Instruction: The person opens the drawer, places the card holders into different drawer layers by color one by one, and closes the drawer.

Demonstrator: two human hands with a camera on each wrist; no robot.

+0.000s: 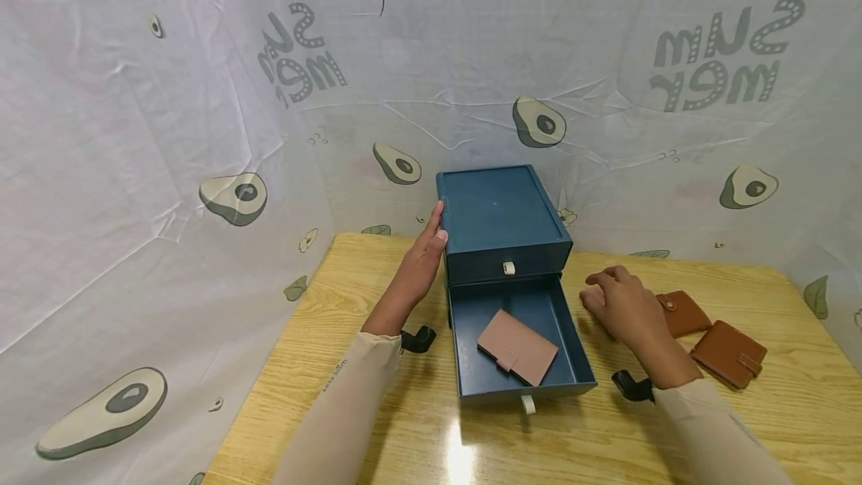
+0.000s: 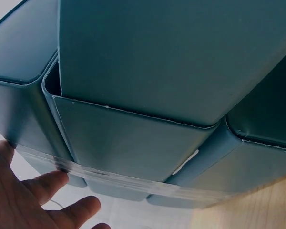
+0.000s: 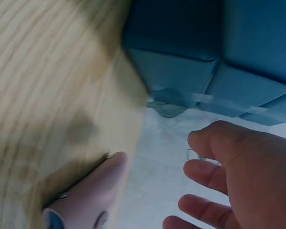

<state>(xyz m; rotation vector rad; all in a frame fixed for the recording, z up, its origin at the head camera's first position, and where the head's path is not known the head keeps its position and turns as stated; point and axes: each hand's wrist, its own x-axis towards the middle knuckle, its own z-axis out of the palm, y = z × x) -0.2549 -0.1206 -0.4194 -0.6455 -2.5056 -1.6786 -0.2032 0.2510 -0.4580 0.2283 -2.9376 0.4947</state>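
Note:
A blue two-drawer box [image 1: 498, 208] stands on the table with its lower drawer [image 1: 575, 343] pulled out. In that drawer lies a pink wallet [image 1: 518, 348] with a strap. My left hand [image 1: 419, 264] rests against the box's left side, fingers extended; the left wrist view shows its fingertips [image 2: 55, 183] at the box's wall. To the right of the drawer, my right hand [image 1: 622, 305] hovers with loosely bent fingers and nothing held. Below it in the right wrist view is a pink wallet [image 3: 88, 193] with metal snaps, largely hidden by the hand in the head view.
Two brown wallets, one with a snap tab [image 1: 687, 313] and one with a strap [image 1: 730, 354], lie on the wooden table [image 1: 795, 418] right of my right hand. A white patterned sheet [image 1: 431, 58] hangs behind and left of the table. The upper drawer [image 1: 471, 266] is closed.

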